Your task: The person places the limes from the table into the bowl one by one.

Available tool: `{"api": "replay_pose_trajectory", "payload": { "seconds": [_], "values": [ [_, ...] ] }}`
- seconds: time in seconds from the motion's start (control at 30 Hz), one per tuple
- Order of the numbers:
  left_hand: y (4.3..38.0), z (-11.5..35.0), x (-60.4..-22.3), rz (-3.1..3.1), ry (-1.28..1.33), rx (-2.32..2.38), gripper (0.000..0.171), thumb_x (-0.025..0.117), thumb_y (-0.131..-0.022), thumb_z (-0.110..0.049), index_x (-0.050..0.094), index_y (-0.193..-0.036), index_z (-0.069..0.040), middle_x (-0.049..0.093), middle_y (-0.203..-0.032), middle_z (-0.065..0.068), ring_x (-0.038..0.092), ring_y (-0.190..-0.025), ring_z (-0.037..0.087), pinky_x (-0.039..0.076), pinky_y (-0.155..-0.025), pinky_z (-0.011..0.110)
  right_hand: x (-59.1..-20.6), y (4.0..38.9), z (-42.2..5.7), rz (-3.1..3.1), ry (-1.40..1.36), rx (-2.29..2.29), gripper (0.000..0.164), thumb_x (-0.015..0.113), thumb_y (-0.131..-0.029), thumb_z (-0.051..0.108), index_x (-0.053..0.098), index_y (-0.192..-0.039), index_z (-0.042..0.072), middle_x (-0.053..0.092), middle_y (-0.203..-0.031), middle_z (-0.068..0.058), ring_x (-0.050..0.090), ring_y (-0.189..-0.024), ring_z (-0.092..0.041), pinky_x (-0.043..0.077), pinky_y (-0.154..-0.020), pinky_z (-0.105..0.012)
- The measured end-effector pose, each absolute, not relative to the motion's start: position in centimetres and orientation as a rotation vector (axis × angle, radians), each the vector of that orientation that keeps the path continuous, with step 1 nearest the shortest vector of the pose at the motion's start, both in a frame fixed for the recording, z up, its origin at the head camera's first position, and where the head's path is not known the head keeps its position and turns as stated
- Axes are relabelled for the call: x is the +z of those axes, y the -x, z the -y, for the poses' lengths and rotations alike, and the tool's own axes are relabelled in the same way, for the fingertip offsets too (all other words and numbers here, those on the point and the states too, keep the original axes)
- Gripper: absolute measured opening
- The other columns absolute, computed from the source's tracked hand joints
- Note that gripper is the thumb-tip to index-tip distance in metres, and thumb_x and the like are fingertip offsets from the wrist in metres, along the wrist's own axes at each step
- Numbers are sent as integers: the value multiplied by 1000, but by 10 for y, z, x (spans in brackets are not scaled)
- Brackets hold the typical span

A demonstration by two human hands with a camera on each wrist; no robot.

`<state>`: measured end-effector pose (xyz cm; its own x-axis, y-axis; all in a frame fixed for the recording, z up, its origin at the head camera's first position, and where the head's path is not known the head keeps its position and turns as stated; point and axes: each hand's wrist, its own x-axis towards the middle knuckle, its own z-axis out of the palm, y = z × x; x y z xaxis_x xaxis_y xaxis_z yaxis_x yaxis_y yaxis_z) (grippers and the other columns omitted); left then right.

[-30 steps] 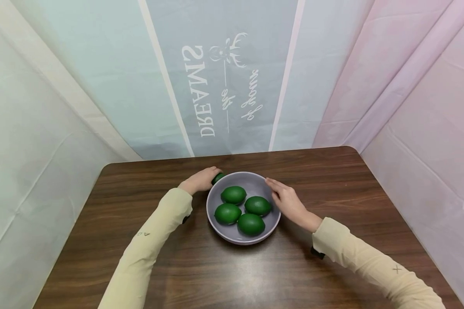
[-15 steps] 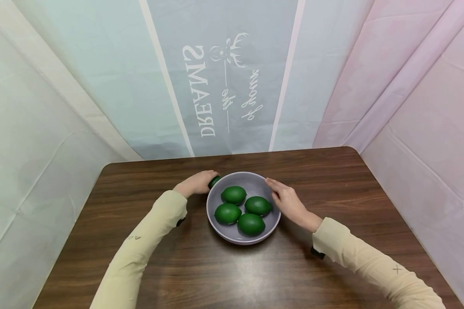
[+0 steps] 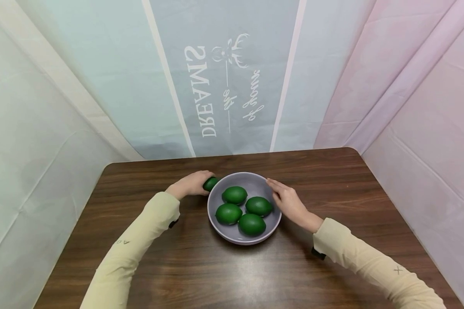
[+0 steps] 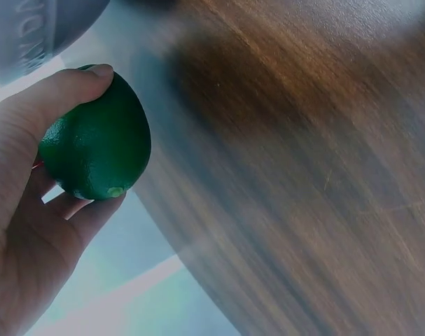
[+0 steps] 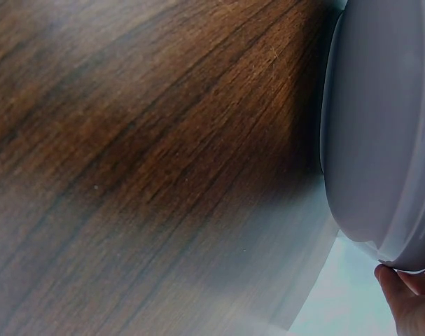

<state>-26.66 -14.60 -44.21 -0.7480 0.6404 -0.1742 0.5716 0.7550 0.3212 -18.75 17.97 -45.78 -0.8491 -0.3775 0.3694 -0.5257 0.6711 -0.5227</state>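
A green lime [image 4: 100, 140] is pinched between the thumb and fingers of my left hand [image 3: 193, 183], just outside the left rim of a grey-purple bowl [image 3: 255, 182]. In the left wrist view the lime's small stem end faces down. Inside the bowl lie several more limes, one of them a lime [image 3: 252, 225] at the near side. My right hand [image 3: 291, 206] rests along the bowl's right rim with its fingers straight. The right wrist view shows fingertips [image 5: 388, 276] against the bowl's outer wall [image 5: 373, 140].
The bowl stands on a dark brown wooden table [image 3: 216, 274], toward its far side. Behind the table hangs a pale blue cloth [image 3: 239, 141] with mirrored lettering. Pale cloth walls [image 3: 31, 171] border the left and right.
My left hand has moved left and slightly toward the near side with the lime, so more of the lime shows beside the bowl. My right hand and the bowl stay in place.
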Motion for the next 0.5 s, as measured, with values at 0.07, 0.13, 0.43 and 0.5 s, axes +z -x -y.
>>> {"api": "replay_pose_trajectory", "payload": {
  "seconds": [0.07, 0.13, 0.43, 0.5],
  "values": [
    [265, 148, -439, -2681, -952, 362, 53, 72, -78, -17, 49, -124, -4, 53, -114, 9, 52, -102, 23, 45, -87, 39, -458, 188, -179, 2654, -734, 934, 43, 55, -85, -6, 52, -127, -1, 51, -129, -15, 55, -85, -20, 42, -59, -28],
    [264, 151, -436, -2684, -955, 359, 53, 72, -77, -16, 49, -124, -4, 53, -115, 10, 52, -102, 24, 45, -86, 39, -458, 188, -179, 2650, -738, 925, 42, 55, -85, -6, 52, -127, -1, 51, -129, -15, 56, -88, -21, 42, -60, -28],
    [257, 160, -418, -2709, -935, 331, 54, 72, -77, -18, 49, -124, -4, 52, -115, 10, 52, -102, 24, 45, -86, 39, -458, 188, -179, 2654, -735, 923, 43, 54, -85, -6, 52, -127, -1, 51, -129, -16, 56, -84, -20, 41, -58, -28],
    [254, 162, -413, -2716, -930, 323, 54, 72, -77, -18, 49, -124, -5, 52, -115, 9, 51, -103, 24, 45, -87, 39, -459, 189, -179, 2657, -737, 918, 42, 54, -85, -6, 52, -127, -1, 51, -129, -16, 56, -87, -21, 41, -59, -29]
  ]
}}
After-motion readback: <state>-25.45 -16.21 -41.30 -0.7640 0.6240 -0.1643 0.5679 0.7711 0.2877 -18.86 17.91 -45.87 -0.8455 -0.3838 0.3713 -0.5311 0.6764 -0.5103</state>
